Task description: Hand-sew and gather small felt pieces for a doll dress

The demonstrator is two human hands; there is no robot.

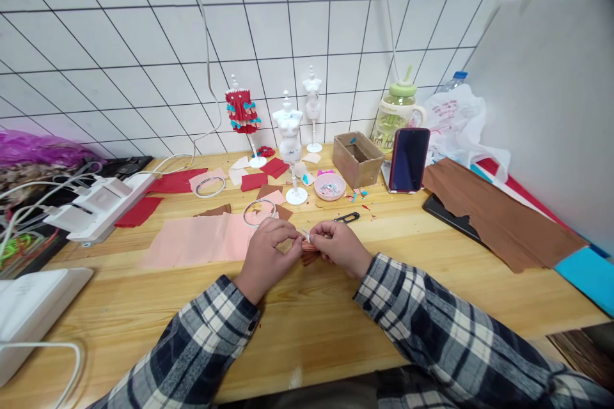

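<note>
Between my two hands is a small bundle of pleated brown and pink paper or cloth (311, 254), with something thin and whitish at its top. My left hand (272, 250) pinches it from the left with thumb and forefinger. From the right, my right hand (341, 246) grips the same bundle, its fingers curled behind. Just beyond my right hand lie small black thread snips (349, 217). A pink sheet (192, 239) spreads flat to the left of my left hand, and a silvery ring (259, 211) rests by its far edge.
White mini dress forms (290, 134) stand behind the hands; another wears a red ruffled dress (242, 112). A pink bowl of beads (330, 186), a cardboard box (357, 160) and an upright phone (409, 160) are at the back. Brown sheets (508, 211) lie right, a power strip (103, 208) left.
</note>
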